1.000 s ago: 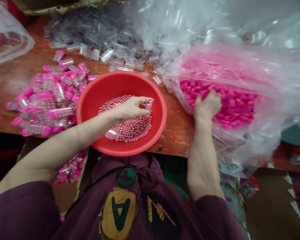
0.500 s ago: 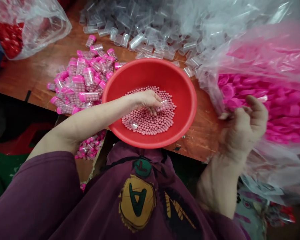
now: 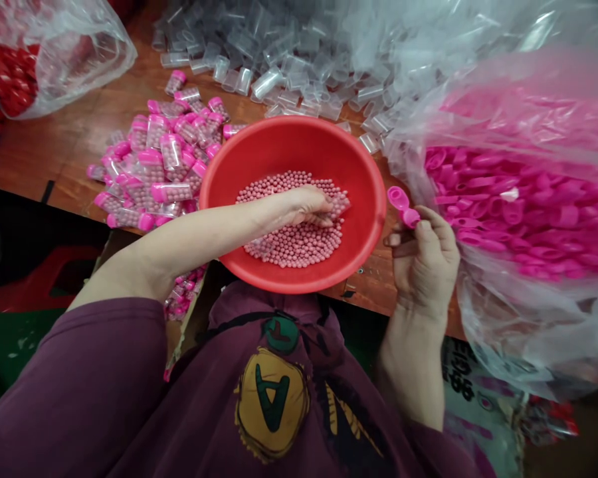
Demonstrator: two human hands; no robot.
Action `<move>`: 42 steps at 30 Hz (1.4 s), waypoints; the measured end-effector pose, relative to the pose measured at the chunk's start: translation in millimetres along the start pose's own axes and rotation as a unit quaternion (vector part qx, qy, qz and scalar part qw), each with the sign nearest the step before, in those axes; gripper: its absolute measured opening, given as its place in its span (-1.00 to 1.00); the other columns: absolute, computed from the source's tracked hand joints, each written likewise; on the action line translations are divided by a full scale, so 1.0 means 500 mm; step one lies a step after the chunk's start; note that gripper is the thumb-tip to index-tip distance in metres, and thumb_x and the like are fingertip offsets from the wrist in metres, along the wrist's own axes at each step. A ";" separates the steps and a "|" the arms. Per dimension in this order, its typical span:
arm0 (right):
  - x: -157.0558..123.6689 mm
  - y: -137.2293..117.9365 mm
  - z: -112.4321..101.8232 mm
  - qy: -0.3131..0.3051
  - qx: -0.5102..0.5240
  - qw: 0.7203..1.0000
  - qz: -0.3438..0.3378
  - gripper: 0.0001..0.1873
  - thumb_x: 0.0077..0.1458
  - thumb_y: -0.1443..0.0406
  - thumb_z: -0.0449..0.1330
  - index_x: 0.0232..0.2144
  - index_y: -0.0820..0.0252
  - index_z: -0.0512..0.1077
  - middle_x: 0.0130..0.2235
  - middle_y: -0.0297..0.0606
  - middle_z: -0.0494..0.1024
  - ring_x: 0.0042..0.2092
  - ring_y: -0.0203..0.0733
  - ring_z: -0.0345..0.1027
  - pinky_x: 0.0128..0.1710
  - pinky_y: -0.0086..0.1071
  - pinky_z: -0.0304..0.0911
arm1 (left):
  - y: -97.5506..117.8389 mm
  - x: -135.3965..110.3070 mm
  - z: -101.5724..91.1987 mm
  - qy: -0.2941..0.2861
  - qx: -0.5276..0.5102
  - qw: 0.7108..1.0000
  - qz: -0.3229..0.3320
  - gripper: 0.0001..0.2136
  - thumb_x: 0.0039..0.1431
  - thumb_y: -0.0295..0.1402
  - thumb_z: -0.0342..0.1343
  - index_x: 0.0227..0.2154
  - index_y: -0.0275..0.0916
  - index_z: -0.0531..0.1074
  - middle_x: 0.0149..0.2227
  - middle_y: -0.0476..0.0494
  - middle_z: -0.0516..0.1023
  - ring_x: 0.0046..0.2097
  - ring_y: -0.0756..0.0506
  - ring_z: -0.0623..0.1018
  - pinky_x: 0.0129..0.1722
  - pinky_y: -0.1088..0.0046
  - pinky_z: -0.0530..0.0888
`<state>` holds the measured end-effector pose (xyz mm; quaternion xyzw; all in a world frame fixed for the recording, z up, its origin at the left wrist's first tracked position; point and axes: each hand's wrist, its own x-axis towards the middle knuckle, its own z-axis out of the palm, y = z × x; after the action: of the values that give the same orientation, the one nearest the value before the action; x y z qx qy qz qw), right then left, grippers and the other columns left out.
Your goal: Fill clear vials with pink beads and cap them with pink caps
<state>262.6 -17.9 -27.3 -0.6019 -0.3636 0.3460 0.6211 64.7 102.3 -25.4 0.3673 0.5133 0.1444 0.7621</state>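
Observation:
A red bowl (image 3: 363, 174) holds a heap of small pink beads (image 3: 289, 242) at the table's front edge. My left hand (image 3: 303, 204) is down in the beads, fingers closed round a small clear tube that is mostly hidden. My right hand (image 3: 423, 259) is just right of the bowl, fingers curled, pinching pink caps (image 3: 402, 204) at its fingertips. A clear bag full of pink caps (image 3: 518, 206) lies right beside that hand.
Filled tubes with pink caps (image 3: 159, 166) are piled left of the bowl. Empty clear tubes (image 3: 279, 73) lie heaped behind it. A clear bag with red pieces (image 3: 14, 73) sits at the far left. More filled tubes (image 3: 184, 292) lie below the wooden table's edge (image 3: 70, 146).
My right hand came out of the cap bag and moved toward the bowl with pink caps in its fingers. My left hand dipped lower into the beads.

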 end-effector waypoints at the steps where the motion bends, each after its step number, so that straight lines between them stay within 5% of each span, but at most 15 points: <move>1: 0.003 -0.005 0.003 -0.005 0.027 1.000 0.008 -0.66 0.03 0.10 0.41 -0.12 0.00 0.60 -0.25 -0.21 0.61 -0.35 -0.16 0.38 -0.36 -0.20 0.34 | 0.005 -0.013 -0.005 -0.018 -0.020 1.000 0.006 -0.75 0.33 -0.74 0.11 -0.40 -0.32 0.49 -0.45 -0.08 0.59 -0.39 0.00 0.60 -0.11 0.38 0.66; 7: 0.025 -0.041 0.056 -0.043 0.163 0.985 0.022 -0.55 -0.15 0.21 0.66 -0.19 0.11 0.66 -0.33 -0.38 0.65 -0.46 -0.39 0.37 -0.43 -0.44 0.36 | 0.018 -0.109 -0.036 -0.101 -0.119 0.985 0.072 -0.80 0.34 -0.73 0.11 -0.18 -0.36 0.55 -0.36 -0.07 0.66 -0.29 -0.03 0.74 -0.14 0.44 0.65; 12: 0.022 -0.061 0.127 -0.090 0.157 0.983 0.008 -0.60 0.01 0.12 0.64 -0.17 0.16 0.68 -0.40 -0.33 0.67 -0.53 -0.39 0.36 -0.52 -0.48 0.25 | -0.019 -0.153 -0.058 -0.101 -0.170 0.972 0.127 -0.78 0.30 -0.60 0.33 -0.03 -0.32 0.64 -0.08 -0.22 0.78 -0.17 -0.05 0.76 0.03 0.33 0.63; 17: 0.005 -0.052 0.175 -0.133 0.083 0.987 -0.042 -0.73 0.20 0.13 0.56 -0.15 0.13 0.70 -0.40 -0.41 0.59 -0.43 -0.34 0.42 -0.32 -0.37 0.37 | -0.051 -0.161 -0.071 -0.079 -0.195 0.958 0.194 -0.71 0.16 -0.49 0.51 -0.06 -0.36 0.70 -0.03 -0.33 0.80 0.05 -0.15 0.75 0.29 0.24 0.55; 23: 0.037 -0.021 0.187 -0.153 -0.092 0.974 -0.140 -0.84 0.33 0.17 0.33 -0.09 0.02 0.63 -0.28 -0.32 0.61 -0.34 -0.20 0.45 -0.22 -0.23 0.43 | -0.052 -0.192 -0.094 -0.011 -0.206 0.964 0.168 -0.80 0.24 -0.60 0.34 -0.10 -0.33 0.64 -0.20 -0.15 0.76 -0.23 -0.01 0.70 -0.10 0.44 0.58; 26: 0.055 -0.037 0.181 -0.266 -0.299 0.891 -0.215 -0.82 0.27 0.28 0.25 -0.14 0.08 0.65 -0.16 -0.16 0.69 -0.20 -0.11 0.53 -0.10 -0.19 0.45 | -0.054 -0.216 -0.108 0.019 -0.236 0.953 0.190 -0.84 0.28 -0.56 0.31 -0.10 -0.31 0.59 -0.25 -0.08 0.72 -0.28 -0.02 0.71 -0.20 0.45 0.59; 28: 0.053 -0.060 0.186 -0.426 -0.409 0.785 -0.186 -0.76 0.32 0.28 0.19 -0.14 0.12 0.68 -0.17 -0.14 0.73 -0.17 -0.07 0.58 -0.09 -0.22 0.46 | -0.059 -0.227 -0.110 0.032 -0.260 0.942 0.209 -0.84 0.31 -0.53 0.31 -0.08 -0.28 0.57 -0.24 -0.06 0.72 -0.27 -0.02 0.72 -0.21 0.46 0.60; 30: 0.042 -0.084 0.199 -0.523 -0.515 0.667 -0.131 -0.68 0.42 0.26 0.13 -0.11 0.17 0.70 -0.16 -0.10 0.78 -0.16 -0.03 0.65 -0.12 -0.24 0.46 | -0.065 -0.231 -0.105 0.040 -0.280 0.934 0.220 -0.83 0.32 -0.53 0.31 -0.07 -0.27 0.56 -0.21 -0.06 0.73 -0.26 0.00 0.73 -0.19 0.49 0.61; 32: 0.026 -0.097 0.218 -0.521 -0.633 0.562 -0.113 -0.61 0.47 0.29 0.07 -0.05 0.26 0.71 -0.05 0.07 0.79 -0.04 0.10 0.71 -0.07 -0.19 0.48 | -0.072 -0.228 -0.095 0.041 -0.293 0.931 0.212 -0.84 0.33 -0.54 0.29 -0.07 -0.26 0.55 -0.19 -0.07 0.74 -0.23 0.01 0.73 -0.17 0.51 0.61; 34: 0.012 -0.098 0.233 -0.494 -0.708 0.490 -0.118 -0.58 0.45 0.39 0.03 -0.03 0.39 0.71 0.01 0.25 0.77 0.07 0.22 0.72 0.00 -0.13 0.50 | -0.076 -0.223 -0.084 0.042 -0.304 0.932 0.192 -0.84 0.35 -0.56 0.26 -0.07 -0.27 0.53 -0.18 -0.08 0.74 -0.22 0.01 0.74 -0.15 0.50 0.62; 36: 0.005 -0.089 0.242 -0.505 -0.725 0.455 -0.112 -0.55 0.40 0.48 0.00 -0.04 0.47 0.71 -0.03 0.32 0.77 0.09 0.26 0.73 0.03 -0.10 0.51 | -0.078 -0.218 -0.077 0.047 -0.314 0.933 0.168 -0.84 0.37 -0.60 0.20 -0.07 -0.29 0.52 -0.21 -0.08 0.73 -0.25 0.02 0.72 -0.13 0.49 0.62; 40: 0.016 -0.072 0.235 -0.518 -0.722 0.446 -0.110 -0.53 0.43 0.47 -0.03 -0.05 0.50 0.70 -0.07 0.33 0.76 0.08 0.30 0.74 0.04 -0.07 0.53 | -0.079 -0.214 -0.073 0.054 -0.322 0.935 0.142 -0.85 0.38 -0.63 0.18 -0.09 -0.30 0.50 -0.22 -0.08 0.73 -0.31 0.03 0.69 -0.18 0.49 0.61; 42: 0.027 -0.076 0.223 -0.490 -0.701 0.503 -0.129 -0.54 0.50 0.36 -0.02 0.01 0.46 0.68 -0.01 0.31 0.76 0.09 0.32 0.72 0.06 -0.03 0.55 | -0.082 -0.213 -0.074 0.051 -0.318 0.936 0.139 -0.86 0.38 -0.62 0.19 -0.10 -0.30 0.50 -0.21 -0.09 0.73 -0.31 0.03 0.69 -0.19 0.48 0.60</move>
<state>172.4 47.7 12.4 -0.5213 -0.8070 0.1340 -0.2431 -20.7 25.6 10.2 0.1651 0.4226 0.4229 0.7844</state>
